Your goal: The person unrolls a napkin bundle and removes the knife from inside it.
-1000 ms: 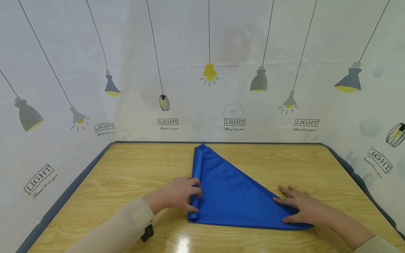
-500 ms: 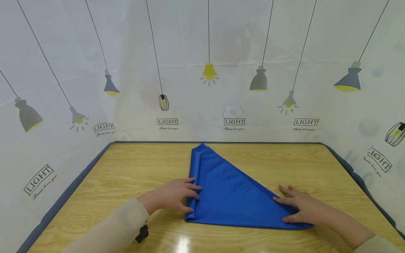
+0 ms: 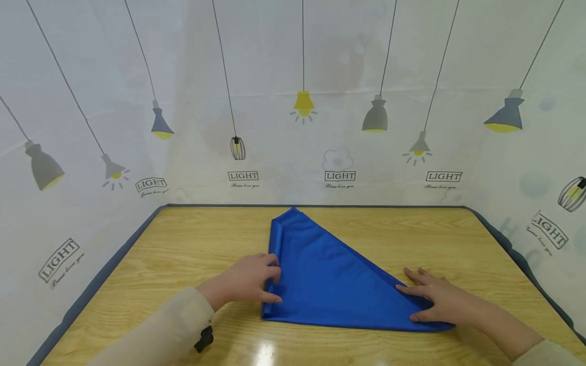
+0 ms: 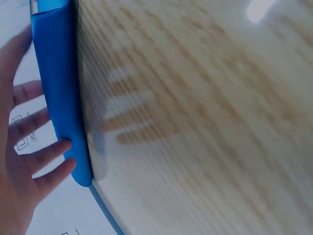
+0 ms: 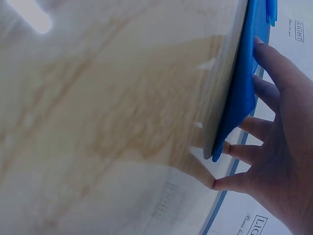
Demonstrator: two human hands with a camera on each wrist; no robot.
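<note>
Now the blue cloth [image 3: 329,279] lies on the surface [image 3: 183,239], its left edge rolled or perhaps folded; I can't quite tell. My left hand [image 3: 247,278] rests over that edge, fingers parted, loosely bent; my right hand [image 3: 439,300] lies spread on the pointed right corner.

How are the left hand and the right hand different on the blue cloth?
The left hand is at the long folded edge of the blue cloth; the right hand is at its pointed corner. In the head view, the left hand's fingers look more bent, while the right hand's are straighter and spread out.

Both touch the cloth, and both arms wear pale sleeves.
</note>
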